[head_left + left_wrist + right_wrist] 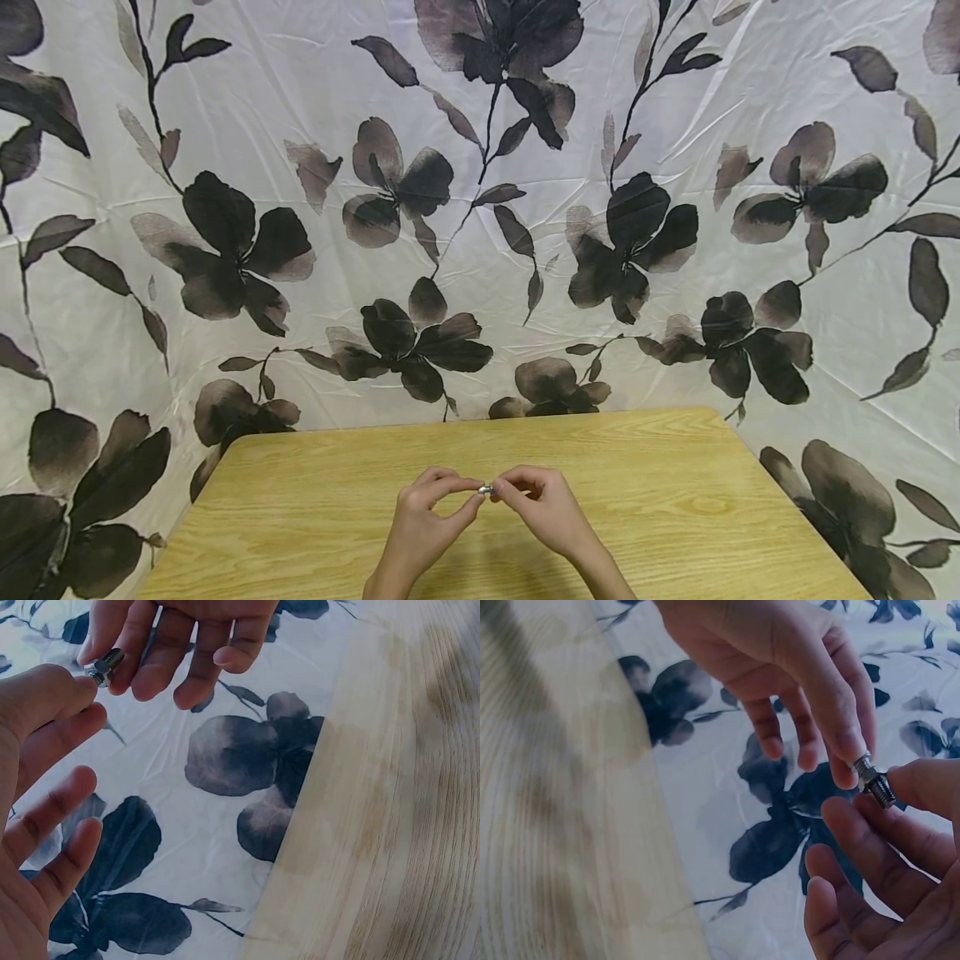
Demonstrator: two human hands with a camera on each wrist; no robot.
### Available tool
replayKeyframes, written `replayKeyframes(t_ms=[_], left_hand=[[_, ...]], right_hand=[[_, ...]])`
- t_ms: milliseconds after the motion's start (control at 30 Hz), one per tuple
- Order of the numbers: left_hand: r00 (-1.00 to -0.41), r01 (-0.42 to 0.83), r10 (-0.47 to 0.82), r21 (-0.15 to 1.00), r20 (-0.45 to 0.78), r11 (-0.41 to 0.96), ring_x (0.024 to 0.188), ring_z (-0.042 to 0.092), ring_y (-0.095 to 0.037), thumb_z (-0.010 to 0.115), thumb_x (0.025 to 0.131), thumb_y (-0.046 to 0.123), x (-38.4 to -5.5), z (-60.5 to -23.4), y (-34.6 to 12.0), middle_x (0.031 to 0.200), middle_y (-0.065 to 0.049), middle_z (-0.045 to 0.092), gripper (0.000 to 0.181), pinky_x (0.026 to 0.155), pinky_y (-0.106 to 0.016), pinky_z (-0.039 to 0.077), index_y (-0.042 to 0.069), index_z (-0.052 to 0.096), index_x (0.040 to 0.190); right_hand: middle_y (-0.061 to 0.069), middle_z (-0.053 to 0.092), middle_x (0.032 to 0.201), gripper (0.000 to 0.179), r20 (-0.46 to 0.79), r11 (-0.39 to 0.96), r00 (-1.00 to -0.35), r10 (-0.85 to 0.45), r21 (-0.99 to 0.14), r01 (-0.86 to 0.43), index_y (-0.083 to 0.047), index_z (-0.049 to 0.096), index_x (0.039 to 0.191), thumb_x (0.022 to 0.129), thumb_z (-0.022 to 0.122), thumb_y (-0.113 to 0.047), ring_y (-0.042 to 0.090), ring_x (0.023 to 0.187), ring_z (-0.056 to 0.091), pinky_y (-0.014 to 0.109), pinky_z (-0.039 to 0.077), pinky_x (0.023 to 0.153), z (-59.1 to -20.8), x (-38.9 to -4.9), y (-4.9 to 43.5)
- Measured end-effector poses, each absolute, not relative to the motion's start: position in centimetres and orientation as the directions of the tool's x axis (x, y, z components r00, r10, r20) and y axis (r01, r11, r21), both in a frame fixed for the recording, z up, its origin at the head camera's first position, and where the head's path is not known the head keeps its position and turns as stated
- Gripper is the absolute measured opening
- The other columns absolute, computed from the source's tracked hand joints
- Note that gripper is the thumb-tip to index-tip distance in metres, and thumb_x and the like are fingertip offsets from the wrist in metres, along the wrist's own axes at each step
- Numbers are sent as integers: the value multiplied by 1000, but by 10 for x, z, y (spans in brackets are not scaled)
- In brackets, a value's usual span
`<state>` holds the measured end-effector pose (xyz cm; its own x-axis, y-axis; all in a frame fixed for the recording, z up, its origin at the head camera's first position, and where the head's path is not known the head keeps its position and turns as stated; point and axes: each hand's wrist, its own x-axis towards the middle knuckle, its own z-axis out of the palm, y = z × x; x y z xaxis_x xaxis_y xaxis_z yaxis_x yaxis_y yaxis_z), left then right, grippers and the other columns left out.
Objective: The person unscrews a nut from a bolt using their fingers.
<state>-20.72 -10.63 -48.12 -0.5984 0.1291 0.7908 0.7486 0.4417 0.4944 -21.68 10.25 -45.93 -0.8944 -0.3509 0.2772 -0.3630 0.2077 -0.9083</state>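
Observation:
Between my two hands, over the table, is a small silvery threaded metal fitting [486, 490] with a wider hex-shaped collar around its middle. My left hand [427, 518] pinches one end of it between thumb and index finger. From the other side my right hand [546, 508] has its thumb and fingers on the opposite end. In the right wrist view, the fitting [875, 781] tilts, its dark threaded end towards the right hand [907, 862] and its shinier end under the left fingertips. The left wrist view shows the collar of the fitting [103, 669] close by the left thumb.
A wood-grain table [300, 508] with rounded far corners lies under the hands. Behind it and along both sides hangs a white cloth [525, 275] printed with dark flowers and leaves.

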Motion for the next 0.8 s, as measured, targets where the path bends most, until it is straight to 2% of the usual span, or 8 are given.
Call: replayKeyframes(t_ms=[233, 400, 567, 700, 800], left_hand=[[-599, 748, 128, 496, 790, 441, 80, 64, -5, 89, 77, 3, -207, -483, -107, 84, 9, 68, 24, 70, -18, 52, 18, 82, 94], [-590, 749, 118, 488, 798, 447, 79, 64, -5, 90, 76, 3, -207, -482, -106, 85, 11, 68, 26, 70, -19, 53, 19, 82, 94], [-577, 758, 114, 478, 809, 444, 79, 65, -6, 89, 75, 0, -206, -481, -107, 86, 10, 69, 28, 70, -21, 54, 20, 82, 95], [-565, 763, 109, 467, 818, 447, 79, 65, -7, 89, 75, 0, -205, -479, -107, 86, 10, 69, 29, 70, -21, 54, 20, 82, 95], [-561, 765, 105, 466, 821, 446, 78, 65, -8, 90, 75, 0, -204, -478, -107, 86, 10, 69, 29, 70, -19, 53, 21, 82, 94]], right_hand=[[11, 77, 101, 19, 276, 181, -887, -371, -915, -361, -12, 78, 107, 101, 68, -27, 26, 95, 72, 27, 58, 79, -459, -216, 103], [13, 77, 103, 19, 282, 160, -886, -369, -920, -359, -7, 76, 110, 99, 72, -22, 16, 94, 72, 27, 58, 79, -460, -216, 102], [13, 75, 108, 16, 329, 139, -865, -378, -904, -405, -7, 75, 111, 98, 71, -18, 8, 98, 69, 28, 58, 81, -461, -215, 102], [16, 72, 115, 17, 378, 106, -846, -377, -890, -444, -6, 73, 114, 100, 69, -14, 14, 105, 68, 31, 58, 85, -460, -214, 102], [16, 71, 118, 18, 369, 112, -860, -352, -896, -430, -7, 72, 116, 100, 67, -13, 20, 109, 68, 30, 58, 86, -458, -214, 101]])
